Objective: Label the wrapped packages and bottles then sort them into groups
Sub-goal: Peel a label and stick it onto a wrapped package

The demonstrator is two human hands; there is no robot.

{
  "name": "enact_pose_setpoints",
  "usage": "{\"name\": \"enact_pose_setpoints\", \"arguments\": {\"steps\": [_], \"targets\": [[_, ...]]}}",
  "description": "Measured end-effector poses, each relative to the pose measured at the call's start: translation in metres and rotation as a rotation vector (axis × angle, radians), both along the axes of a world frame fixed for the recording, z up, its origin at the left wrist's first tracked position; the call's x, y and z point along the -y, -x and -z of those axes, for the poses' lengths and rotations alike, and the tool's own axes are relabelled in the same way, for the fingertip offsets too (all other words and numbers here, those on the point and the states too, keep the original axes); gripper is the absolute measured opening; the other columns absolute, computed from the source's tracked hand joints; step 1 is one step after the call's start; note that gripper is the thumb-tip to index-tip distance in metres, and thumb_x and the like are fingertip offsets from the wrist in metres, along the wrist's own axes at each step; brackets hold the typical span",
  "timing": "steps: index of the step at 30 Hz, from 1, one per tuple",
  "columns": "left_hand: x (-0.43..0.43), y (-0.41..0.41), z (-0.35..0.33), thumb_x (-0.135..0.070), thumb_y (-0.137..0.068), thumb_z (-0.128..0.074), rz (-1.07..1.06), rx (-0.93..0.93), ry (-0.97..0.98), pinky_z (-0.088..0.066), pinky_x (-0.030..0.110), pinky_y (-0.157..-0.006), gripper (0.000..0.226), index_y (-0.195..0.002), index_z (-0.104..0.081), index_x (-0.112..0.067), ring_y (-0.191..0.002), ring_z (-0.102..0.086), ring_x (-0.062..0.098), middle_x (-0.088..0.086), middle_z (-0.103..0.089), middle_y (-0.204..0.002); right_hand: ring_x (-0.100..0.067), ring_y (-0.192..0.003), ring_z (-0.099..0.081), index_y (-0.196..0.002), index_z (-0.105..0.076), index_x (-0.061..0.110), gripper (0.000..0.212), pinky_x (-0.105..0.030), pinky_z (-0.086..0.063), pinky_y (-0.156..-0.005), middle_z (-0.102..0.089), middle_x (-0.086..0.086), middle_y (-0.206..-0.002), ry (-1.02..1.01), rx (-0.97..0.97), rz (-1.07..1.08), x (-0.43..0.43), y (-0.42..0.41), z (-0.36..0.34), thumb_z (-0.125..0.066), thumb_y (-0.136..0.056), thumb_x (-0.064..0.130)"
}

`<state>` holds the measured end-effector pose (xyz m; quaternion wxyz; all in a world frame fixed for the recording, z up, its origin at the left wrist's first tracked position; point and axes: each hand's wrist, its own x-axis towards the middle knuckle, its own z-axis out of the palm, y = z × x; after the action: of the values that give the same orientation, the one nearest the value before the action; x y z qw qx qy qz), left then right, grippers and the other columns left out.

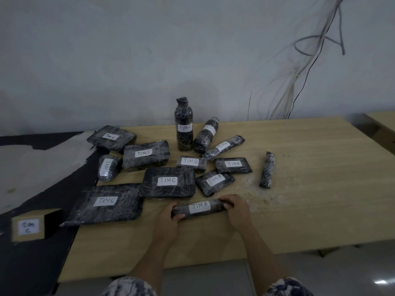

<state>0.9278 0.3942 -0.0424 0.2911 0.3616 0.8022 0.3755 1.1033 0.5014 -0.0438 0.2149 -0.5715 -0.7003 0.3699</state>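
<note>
From the head view, your left hand (171,214) and right hand (237,210) each curl round one end of the roll marked TIMA (199,208), just in front of the pile on the table (310,199). Nearly every package and bottle wears a white label, but the lone roll (267,169) off to the right shows none from here, so labelling looks almost finished. Sorting looks barely begun: TIMC packs sit mostly left, yet A, B and C pieces crowd together near the upright bottle (184,124).
</note>
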Motion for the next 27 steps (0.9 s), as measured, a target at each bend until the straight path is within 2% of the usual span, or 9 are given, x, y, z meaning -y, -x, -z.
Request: {"name": "enact_pose_setpoints", "arguments": {"steps": [2,4,8,11,15,19,23,25,27], "targets": [[0.002,-0.001,-0.002,-0.016,-0.084,-0.067,-0.065,0.002,-0.001,-0.039,0.027,-0.078,0.035,-0.116,-0.059,-0.006,-0.097,-0.056,0.021,0.011,-0.063,-0.114,-0.023,-0.112,-0.054,-0.112,-0.066,0.006,0.03,-0.022,-0.037,-0.096,-0.06,-0.009,-0.122,0.018,0.042,0.004,0.001,0.003,-0.006,-0.05,-0.09,-0.006],[0.005,0.0,-0.003,-0.015,-0.082,-0.069,-0.115,-0.012,-0.003,-0.038,0.026,-0.075,0.032,-0.111,-0.06,-0.004,-0.091,-0.055,0.02,0.01,-0.064,-0.107,-0.023,-0.114,-0.054,-0.114,-0.064,0.007,0.035,-0.023,-0.037,-0.097,-0.059,-0.011,-0.124,0.021,0.09,-0.006,0.002,0.006,-0.012,-0.047,-0.088,-0.009],[0.011,0.002,-0.001,-0.003,-0.079,-0.069,-0.065,-0.028,0.018,-0.042,0.027,-0.085,0.039,-0.116,-0.06,-0.005,-0.103,-0.059,0.026,0.012,-0.064,-0.114,-0.027,-0.121,-0.049,-0.127,-0.054,0.004,0.049,-0.024,-0.035,-0.099,-0.055,-0.013,-0.13,0.052,0.153,-0.021,0.007,0.003,-0.022,-0.041,-0.083,-0.014],[0.016,0.006,-0.002,0.003,-0.075,-0.07,-0.041,-0.045,0.033,-0.043,0.03,-0.092,0.051,-0.123,-0.057,-0.005,-0.107,-0.058,0.026,0.012,-0.062,-0.118,-0.03,-0.117,-0.051,-0.127,-0.051,0.001,0.045,-0.03,-0.04,-0.094,-0.055,-0.018,-0.127,0.085,0.179,0.02,0.011,-0.001,-0.025,-0.041,-0.085,-0.012],[0.027,0.019,0.001,0.003,-0.079,-0.065,-0.027,-0.111,0.092,-0.042,0.032,-0.098,0.059,-0.135,-0.046,-0.004,-0.115,-0.054,0.027,0.013,-0.056,-0.126,-0.031,-0.12,-0.047,-0.131,-0.046,0.002,0.043,-0.033,-0.04,-0.097,-0.048,-0.018,-0.133,0.066,0.257,0.09,0.018,0.003,-0.03,-0.046,-0.088,-0.005],[0.04,0.038,-0.003,-0.001,-0.088,-0.055,0.04,-0.231,0.061,-0.039,0.032,-0.099,0.044,-0.131,-0.046,-0.002,-0.12,-0.046,0.027,0.015,-0.048,-0.131,-0.029,-0.121,-0.043,-0.134,-0.04,0.005,0.042,-0.035,-0.041,-0.098,-0.041,-0.015,-0.135,-0.055,0.437,0.051,0.031,0.024,-0.037,-0.046,-0.092,0.007],[0.052,0.073,-0.018,-0.009,-0.095,-0.048,0.057,-0.299,-0.017,-0.026,0.032,-0.111,0.05,-0.142,-0.032,-0.003,-0.137,-0.028,0.027,0.014,-0.03,-0.146,-0.03,-0.128,-0.034,-0.135,-0.038,0.008,0.04,-0.039,-0.034,-0.105,-0.036,-0.014,-0.141,-0.25,0.569,0.009,0.045,0.075,-0.046,-0.039,-0.095,0.012],[0.059,0.098,-0.029,-0.011,-0.095,-0.049,0.08,-0.344,-0.09,-0.029,0.032,-0.109,0.047,-0.139,-0.036,-0.002,-0.134,-0.033,0.029,0.016,-0.035,-0.143,-0.035,-0.131,-0.032,-0.136,-0.038,0.005,0.041,-0.045,-0.03,-0.108,-0.035,-0.018,-0.142,-0.339,0.547,-0.004,0.058,0.112,-0.049,-0.035,-0.096,0.013],[0.068,0.129,-0.042,-0.012,-0.095,-0.05,0.084,-0.36,-0.152,-0.034,0.034,-0.107,0.044,-0.136,-0.04,-0.002,-0.129,-0.038,0.028,0.014,-0.039,-0.139,-0.034,-0.133,-0.029,-0.138,-0.037,0.007,0.042,-0.045,-0.026,-0.108,-0.032,-0.017,-0.145,-0.362,0.518,-0.026,0.075,0.155,-0.054,-0.034,-0.097,0.016]]}}
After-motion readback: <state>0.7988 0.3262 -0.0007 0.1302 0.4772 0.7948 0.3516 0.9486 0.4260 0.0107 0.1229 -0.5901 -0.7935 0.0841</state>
